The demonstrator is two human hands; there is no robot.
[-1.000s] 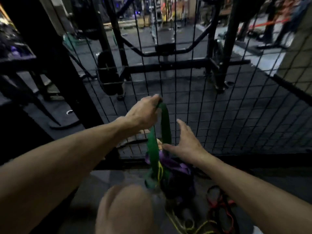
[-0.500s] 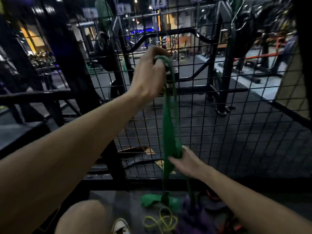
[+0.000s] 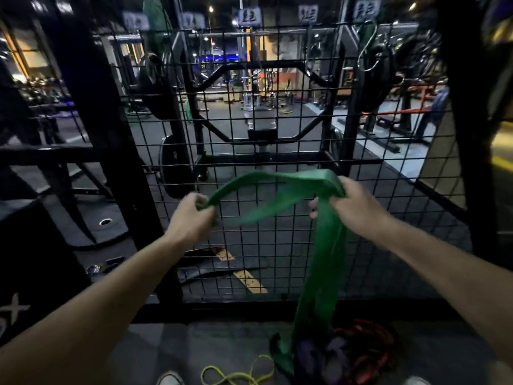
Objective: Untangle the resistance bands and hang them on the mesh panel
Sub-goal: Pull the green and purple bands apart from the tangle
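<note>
Floor (image 3: 172, 345), nearest: yellow band (image 3: 238, 375), purple band (image 3: 311, 354) and red band (image 3: 366, 345) in a loose heap. Green band (image 3: 322, 245): lower end in the heap, rising to the right hand (image 3: 352, 207), whose grip is curled round it; from there it spans leftward to the left hand (image 3: 191, 218), grip pinched on its end. Behind both hands: mesh panel (image 3: 277, 129), upright. Beyond: rack (image 3: 194, 115).
</note>
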